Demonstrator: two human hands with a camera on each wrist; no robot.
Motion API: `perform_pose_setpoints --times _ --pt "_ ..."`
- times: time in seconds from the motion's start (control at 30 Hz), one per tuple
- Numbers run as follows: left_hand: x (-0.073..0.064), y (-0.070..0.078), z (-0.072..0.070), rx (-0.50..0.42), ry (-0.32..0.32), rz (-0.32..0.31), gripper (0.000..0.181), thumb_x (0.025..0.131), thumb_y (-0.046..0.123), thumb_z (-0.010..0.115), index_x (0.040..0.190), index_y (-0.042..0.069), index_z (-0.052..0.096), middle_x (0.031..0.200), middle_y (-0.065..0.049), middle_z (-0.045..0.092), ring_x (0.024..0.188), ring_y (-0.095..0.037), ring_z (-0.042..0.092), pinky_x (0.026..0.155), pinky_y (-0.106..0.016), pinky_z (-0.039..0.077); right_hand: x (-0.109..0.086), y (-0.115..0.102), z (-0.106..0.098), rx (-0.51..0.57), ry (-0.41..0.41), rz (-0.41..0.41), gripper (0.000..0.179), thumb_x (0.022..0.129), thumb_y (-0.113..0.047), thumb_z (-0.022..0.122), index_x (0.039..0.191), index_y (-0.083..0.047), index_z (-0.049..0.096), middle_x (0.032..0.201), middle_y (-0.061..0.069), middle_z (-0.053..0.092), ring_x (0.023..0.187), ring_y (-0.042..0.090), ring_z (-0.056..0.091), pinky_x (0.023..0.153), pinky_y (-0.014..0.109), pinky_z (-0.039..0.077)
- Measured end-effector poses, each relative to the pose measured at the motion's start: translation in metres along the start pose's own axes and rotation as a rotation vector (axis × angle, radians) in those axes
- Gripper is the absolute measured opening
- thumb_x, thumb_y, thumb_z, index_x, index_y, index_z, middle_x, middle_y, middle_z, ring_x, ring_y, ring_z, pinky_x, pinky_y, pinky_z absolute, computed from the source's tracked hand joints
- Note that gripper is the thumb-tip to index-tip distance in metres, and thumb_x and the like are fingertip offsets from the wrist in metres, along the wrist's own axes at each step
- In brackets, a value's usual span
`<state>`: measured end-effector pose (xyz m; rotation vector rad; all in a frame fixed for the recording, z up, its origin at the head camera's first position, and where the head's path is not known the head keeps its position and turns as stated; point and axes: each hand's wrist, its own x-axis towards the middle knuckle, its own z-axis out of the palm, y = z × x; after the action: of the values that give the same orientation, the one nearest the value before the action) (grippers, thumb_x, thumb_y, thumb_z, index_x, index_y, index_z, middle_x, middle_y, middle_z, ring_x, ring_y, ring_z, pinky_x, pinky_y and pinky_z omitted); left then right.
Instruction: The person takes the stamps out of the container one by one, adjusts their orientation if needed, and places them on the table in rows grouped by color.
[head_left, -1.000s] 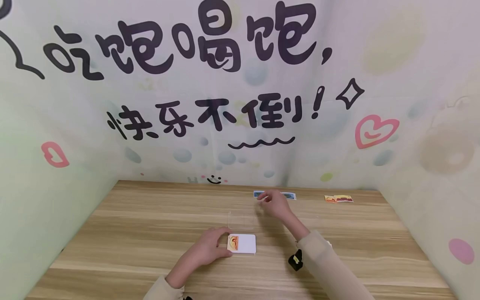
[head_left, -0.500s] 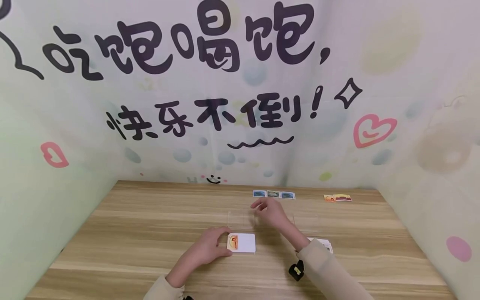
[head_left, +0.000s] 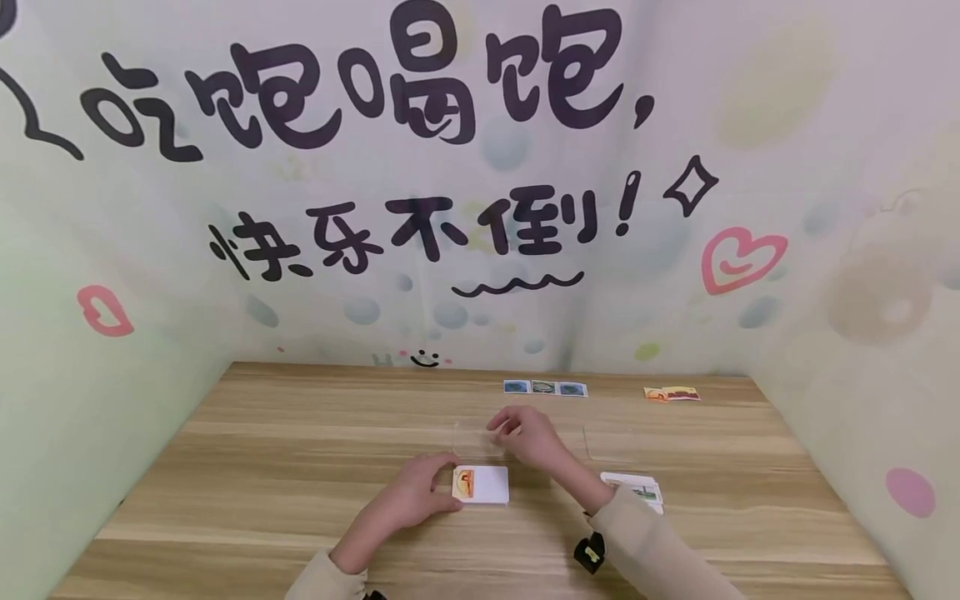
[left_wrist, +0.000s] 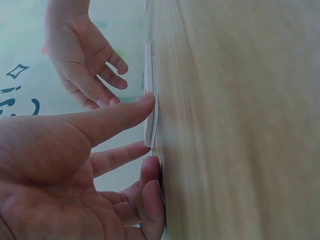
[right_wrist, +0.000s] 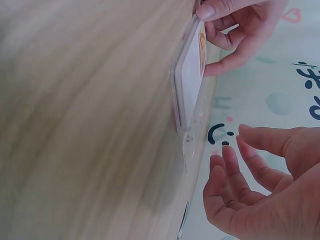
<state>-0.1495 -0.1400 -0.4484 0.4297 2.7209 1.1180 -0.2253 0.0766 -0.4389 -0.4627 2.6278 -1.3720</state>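
A stack of white cards (head_left: 491, 485) lies in the middle of the table, with an orange picture on the left part of its top face. It seems to sit in a clear plastic case whose transparent lid (head_left: 467, 439) spreads out behind it. My left hand (head_left: 412, 497) holds the stack at its left end, thumb on the near edge and index finger on the far one. Above the lid hovers my right hand (head_left: 528, 437). In the right wrist view its fingers (right_wrist: 240, 180) are loosely bent and spread, with nothing between them.
Three small blue and grey pictures (head_left: 544, 388) lie in a row at the back. Orange and yellow picture pieces (head_left: 671, 395) lie at back right. Another clear plastic piece (head_left: 609, 444) and a second card pile (head_left: 636, 490), partly behind the right sleeve, are on the right.
My right hand has come back from the picture row towards me and slightly left, uncovering the middle picture. More of the right card pile shows. The left hand stays on the stack.
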Motion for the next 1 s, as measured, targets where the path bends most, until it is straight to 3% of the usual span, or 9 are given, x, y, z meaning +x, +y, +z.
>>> perform_pose_setpoints --times 0.47,1.0 --pt "-0.002 0.002 -0.002 0.001 0.0 0.0 0.053 0.085 0.012 0.087 0.131 -0.002 0.065 0.084 -0.004 0.052 0.08 -0.019 0.045 0.071 -0.033 0.039 -0.012 -0.002 0.009 0.022 -0.057 -0.035 0.005 0.093 0.0 0.074 0.097 -0.001 0.075 0.084 0.005 0.065 0.076 0.015 0.056 0.063 0.026 0.047" --pt "-0.001 0.002 -0.003 -0.002 -0.005 0.012 0.053 0.085 0.014 0.087 0.131 0.0 0.066 0.082 -0.004 0.052 0.079 -0.018 0.045 0.07 -0.032 0.037 -0.021 -0.005 0.024 0.05 -0.121 -0.041 0.004 0.092 -0.003 0.078 0.094 -0.001 0.076 0.079 0.0 0.061 0.075 0.013 0.052 0.063 0.022 0.039"
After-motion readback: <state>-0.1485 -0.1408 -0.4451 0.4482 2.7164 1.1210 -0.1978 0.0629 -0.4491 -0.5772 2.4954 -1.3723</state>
